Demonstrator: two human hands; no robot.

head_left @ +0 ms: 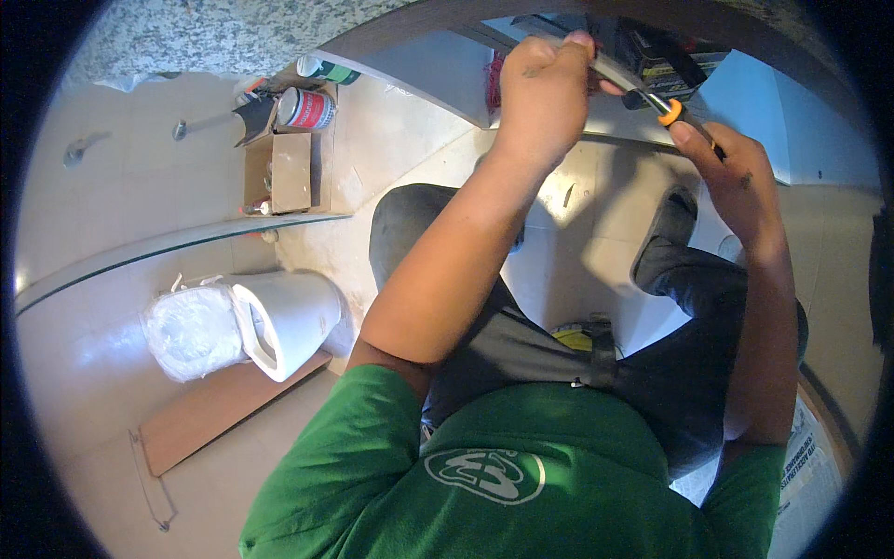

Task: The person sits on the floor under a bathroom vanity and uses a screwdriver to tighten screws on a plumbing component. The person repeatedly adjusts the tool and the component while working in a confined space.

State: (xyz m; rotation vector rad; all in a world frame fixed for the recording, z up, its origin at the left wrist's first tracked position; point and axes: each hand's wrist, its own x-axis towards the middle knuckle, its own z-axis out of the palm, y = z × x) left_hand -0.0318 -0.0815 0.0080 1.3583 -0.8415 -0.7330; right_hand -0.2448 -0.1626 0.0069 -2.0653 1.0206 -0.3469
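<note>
My right hand [742, 177] is closed around the dark handle of a screwdriver [670, 113] with an orange collar. Its metal shaft points up and left toward my left hand [548, 98]. The left fingers are curled round a pale grey, narrow strip-like piece [615, 74], which meets the tip end of the shaft; what kind of piece it is I cannot make out. Both hands are raised just under the stone countertop [233, 33], at the opening of a cabinet. Past the hands lies a black and yellow box [666, 65], partly hidden.
A white toilet [298, 317] with a plastic-wrapped part stands at left, beside a brown board [223, 415]. Behind a glass panel edge [186, 244] are a cardboard box [291, 172] and a red-labelled can [305, 109]. A pale blue panel [745, 112] stands at right.
</note>
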